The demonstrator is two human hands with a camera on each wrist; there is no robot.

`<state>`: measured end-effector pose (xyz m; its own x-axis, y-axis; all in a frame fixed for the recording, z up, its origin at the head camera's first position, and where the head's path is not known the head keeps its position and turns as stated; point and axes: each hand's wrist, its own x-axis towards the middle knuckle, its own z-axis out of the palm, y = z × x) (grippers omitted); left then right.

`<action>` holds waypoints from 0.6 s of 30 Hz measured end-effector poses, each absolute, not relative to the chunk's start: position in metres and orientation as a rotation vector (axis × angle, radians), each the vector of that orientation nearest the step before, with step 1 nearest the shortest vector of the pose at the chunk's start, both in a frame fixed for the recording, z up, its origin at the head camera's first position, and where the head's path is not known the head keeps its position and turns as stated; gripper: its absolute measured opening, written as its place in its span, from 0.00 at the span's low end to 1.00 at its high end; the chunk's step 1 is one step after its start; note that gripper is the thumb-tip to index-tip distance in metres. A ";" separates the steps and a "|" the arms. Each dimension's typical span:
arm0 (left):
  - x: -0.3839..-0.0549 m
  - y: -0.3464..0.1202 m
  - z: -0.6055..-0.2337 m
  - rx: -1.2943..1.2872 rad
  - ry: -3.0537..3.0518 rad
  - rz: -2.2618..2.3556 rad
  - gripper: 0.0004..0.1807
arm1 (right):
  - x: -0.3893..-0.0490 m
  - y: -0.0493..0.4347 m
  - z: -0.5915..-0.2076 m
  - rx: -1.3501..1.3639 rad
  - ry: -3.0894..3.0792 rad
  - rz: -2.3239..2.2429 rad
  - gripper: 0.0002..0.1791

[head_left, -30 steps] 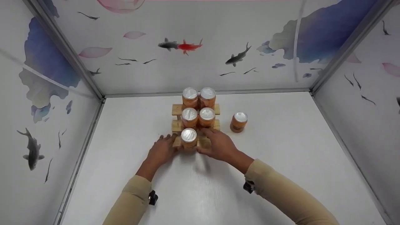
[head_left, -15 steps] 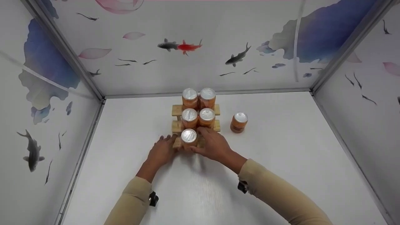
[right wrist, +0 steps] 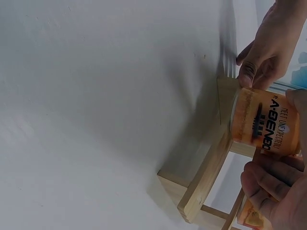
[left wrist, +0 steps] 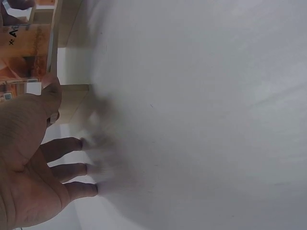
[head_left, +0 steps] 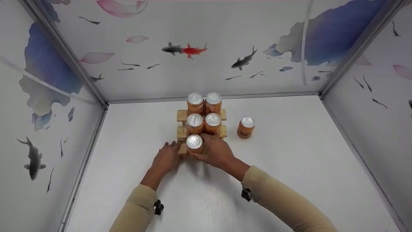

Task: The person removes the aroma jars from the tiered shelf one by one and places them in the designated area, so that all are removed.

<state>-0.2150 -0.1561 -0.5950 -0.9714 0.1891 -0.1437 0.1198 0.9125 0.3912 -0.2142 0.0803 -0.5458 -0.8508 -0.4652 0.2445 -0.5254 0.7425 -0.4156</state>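
Note:
A three-step wooden rack (head_left: 182,115) bears several orange cans with silver lids, two on the top step and two on the middle one. A single can (head_left: 194,148) stands upright on the lowest step, toward its left; dark "A-BENBO" lettering shows on its side in the right wrist view. My right hand (head_left: 219,151) holds this can from the right, thumb at the front and fingers behind. At the step's left end, my left hand (head_left: 165,158) pinches the wood between thumb and forefinger. Its other fingers (left wrist: 72,170) are spread against the white table.
Another orange can (head_left: 246,129) stands upright on the white table (head_left: 283,154), right of the rack. Behind the rack rises a wall (head_left: 135,80) printed with fish and petals. Similar panels (head_left: 379,106) close off both sides.
My right hand has moved left along the lowest step and closed round the can there. My left hand has kept its place at the rack's left end.

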 end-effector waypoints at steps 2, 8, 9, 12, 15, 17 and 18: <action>-0.213 -0.156 -0.597 0.229 2.891 0.583 0.31 | -0.213 0.079 -0.548 0.811 -2.808 0.730 0.39; -0.213 -0.156 -0.599 0.217 2.887 0.583 0.31 | -0.212 0.075 -0.548 0.759 -2.839 0.736 0.39; -0.214 -0.155 -0.598 0.218 2.889 0.581 0.31 | -0.212 0.074 -0.547 0.747 -2.849 0.744 0.39; -0.215 -0.155 -0.597 0.225 2.900 0.575 0.31 | -0.213 0.072 -0.546 0.724 -2.861 0.778 0.39; -0.215 -0.155 -0.596 0.234 2.909 0.570 0.30 | -0.213 0.071 -0.547 0.726 -2.843 0.817 0.37; -0.215 -0.156 -0.596 0.236 2.908 0.571 0.29 | -0.213 0.071 -0.549 0.732 -2.821 0.833 0.36; -0.215 -0.156 -0.597 0.235 2.906 0.575 0.29 | -0.213 0.072 -0.550 0.738 -2.810 0.843 0.36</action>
